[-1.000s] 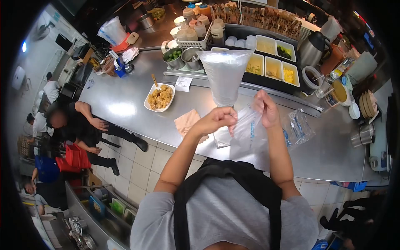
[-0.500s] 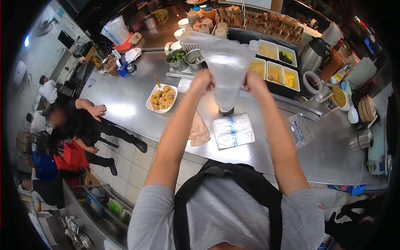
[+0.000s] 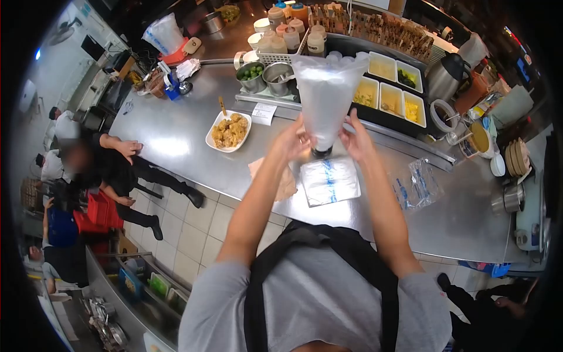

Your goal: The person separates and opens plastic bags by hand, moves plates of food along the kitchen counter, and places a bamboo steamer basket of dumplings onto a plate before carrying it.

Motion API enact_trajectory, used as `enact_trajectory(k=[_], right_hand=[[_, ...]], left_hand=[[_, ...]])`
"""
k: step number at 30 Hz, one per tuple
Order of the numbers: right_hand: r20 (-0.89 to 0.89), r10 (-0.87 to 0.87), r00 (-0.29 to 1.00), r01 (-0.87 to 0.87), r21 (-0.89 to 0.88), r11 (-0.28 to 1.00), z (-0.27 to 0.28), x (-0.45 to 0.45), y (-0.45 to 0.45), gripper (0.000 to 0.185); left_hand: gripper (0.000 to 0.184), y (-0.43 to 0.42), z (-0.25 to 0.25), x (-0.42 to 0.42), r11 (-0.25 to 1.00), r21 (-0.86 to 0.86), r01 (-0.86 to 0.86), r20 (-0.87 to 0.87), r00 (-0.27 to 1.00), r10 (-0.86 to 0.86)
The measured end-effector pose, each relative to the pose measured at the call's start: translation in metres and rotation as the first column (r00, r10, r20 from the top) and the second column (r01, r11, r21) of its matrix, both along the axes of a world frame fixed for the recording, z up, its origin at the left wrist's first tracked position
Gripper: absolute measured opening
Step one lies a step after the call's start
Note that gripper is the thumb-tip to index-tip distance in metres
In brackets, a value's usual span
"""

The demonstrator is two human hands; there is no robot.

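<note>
The flared plastic bag (image 3: 328, 97) stands upright over a dark base (image 3: 321, 152) on the tabletop (image 3: 182, 126); the left hand (image 3: 290, 142) and right hand (image 3: 358, 139) flank its lower part, about equally near, fingers loosely spread; contact is unclear.

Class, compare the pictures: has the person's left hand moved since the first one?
Yes. The left hand has moved forward and leftward in the view, now closer to the white paper slip.

Fingers (image 3: 356, 124) have moved down the plastic bag (image 3: 328, 94).
</note>
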State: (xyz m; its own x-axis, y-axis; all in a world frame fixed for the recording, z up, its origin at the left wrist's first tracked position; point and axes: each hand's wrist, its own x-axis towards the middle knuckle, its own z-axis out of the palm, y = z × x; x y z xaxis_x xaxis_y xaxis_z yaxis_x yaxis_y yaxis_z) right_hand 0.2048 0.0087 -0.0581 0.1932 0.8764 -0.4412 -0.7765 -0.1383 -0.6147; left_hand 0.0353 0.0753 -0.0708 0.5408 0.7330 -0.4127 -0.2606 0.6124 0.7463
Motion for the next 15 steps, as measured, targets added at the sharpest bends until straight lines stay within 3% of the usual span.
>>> enact_trajectory(k=[1, 3, 4, 8, 10, 11, 12, 13, 14, 15], right_hand=[[-0.004, -0.004, 1.0, 0.004, 0.005, 1.0, 0.007, -0.009, -0.001, 0.036], [0.224, 0.016, 0.975, -0.029, 0.055, 0.998, 0.001, -0.033, -0.02, 0.053], [0.297, 0.048, 0.954, -0.064, 0.044, 0.997, -0.003, -0.033, -0.02, 0.055], [0.314, 0.098, 0.944, -0.107, 0.011, 0.994, -0.024, -0.028, -0.018, 0.058], [0.619, -0.029, 0.785, 0.079, -0.054, 0.995, -0.029, -0.022, -0.032, 0.051], [0.863, -0.087, 0.497, 0.069, 0.061, 0.996, -0.04, -0.014, -0.044, 0.043], [0.976, -0.167, 0.141, 0.017, 0.166, 0.986, -0.05, -0.005, -0.058, 0.035], [0.977, -0.162, 0.141, 0.017, 0.161, 0.987, -0.055, -0.001, -0.073, 0.035], [0.958, -0.178, -0.223, -0.14, 0.149, 0.979, -0.058, 0.002, -0.089, 0.027], [0.803, -0.233, -0.549, -0.286, 0.082, 0.955, -0.06, 0.0, -0.102, 0.02]], left_hand=[[0.033, -0.023, 0.014, 0.004, 0.997, -0.032, -0.075, 0.055, 0.996, 0.076], [0.039, -0.048, 0.006, 0.006, 0.981, -0.119, -0.15, 0.08, 0.984, 0.16], [0.04, -0.049, -0.001, 0.009, 0.984, -0.063, -0.165, 0.104, 0.98, 0.171], [0.039, -0.041, -0.028, 0.007, 0.975, 0.037, -0.217, 0.113, 0.971, 0.212], [0.039, -0.045, -0.052, -0.003, 0.968, 0.051, -0.245, 0.082, 0.967, 0.241], [0.038, -0.054, -0.065, -0.011, 0.941, 0.209, -0.266, -0.092, 0.953, 0.289], [0.038, -0.062, -0.071, -0.015, 0.896, 0.367, -0.248, -0.252, 0.901, 0.353], [0.038, -0.071, -0.067, -0.017, 0.898, 0.362, -0.248, -0.254, 0.901, 0.351], [0.035, -0.081, -0.063, -0.019, 0.751, 0.659, -0.027, -0.376, 0.854, 0.36], [0.035, -0.091, -0.059, -0.021, 0.504, 0.831, 0.237, -0.472, 0.78, 0.41]])
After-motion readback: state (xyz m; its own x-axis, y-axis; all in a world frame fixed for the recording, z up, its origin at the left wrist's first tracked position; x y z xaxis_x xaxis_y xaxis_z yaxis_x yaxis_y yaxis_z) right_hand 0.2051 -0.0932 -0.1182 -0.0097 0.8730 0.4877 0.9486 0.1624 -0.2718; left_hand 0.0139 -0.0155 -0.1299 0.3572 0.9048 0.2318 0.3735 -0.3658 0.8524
